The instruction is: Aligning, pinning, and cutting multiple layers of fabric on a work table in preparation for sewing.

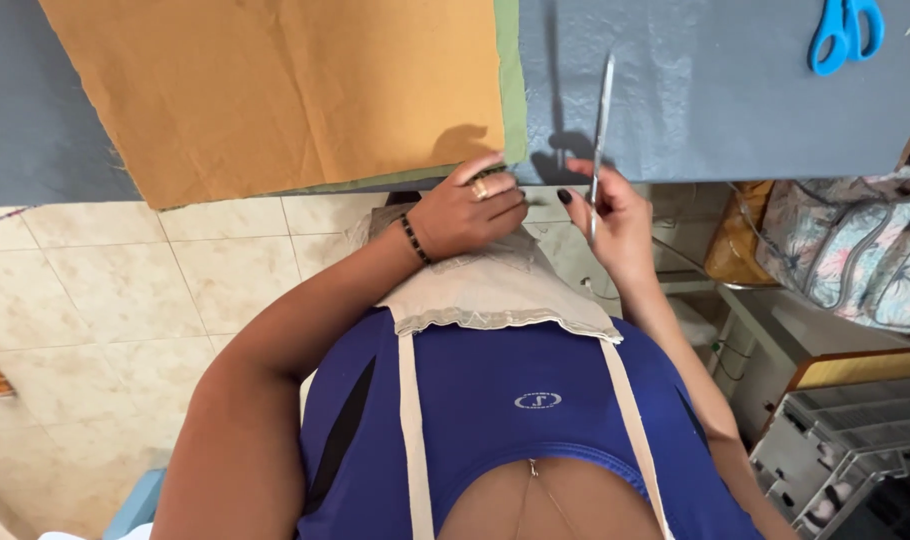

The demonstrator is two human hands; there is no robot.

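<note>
The left hand's [467, 212] fingertips are hidden, pinched on folded green cloth [512, 80]; a thin metal rod [601, 125] is gripped by the right hand [615, 215].

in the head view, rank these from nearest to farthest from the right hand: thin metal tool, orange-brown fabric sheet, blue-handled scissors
1. The thin metal tool: held in the right hand, rising over the grey table top.
2. The orange-brown fabric sheet: left of that hand, its corner by the left hand.
3. The blue-handled scissors: far upper right on the table.
</note>
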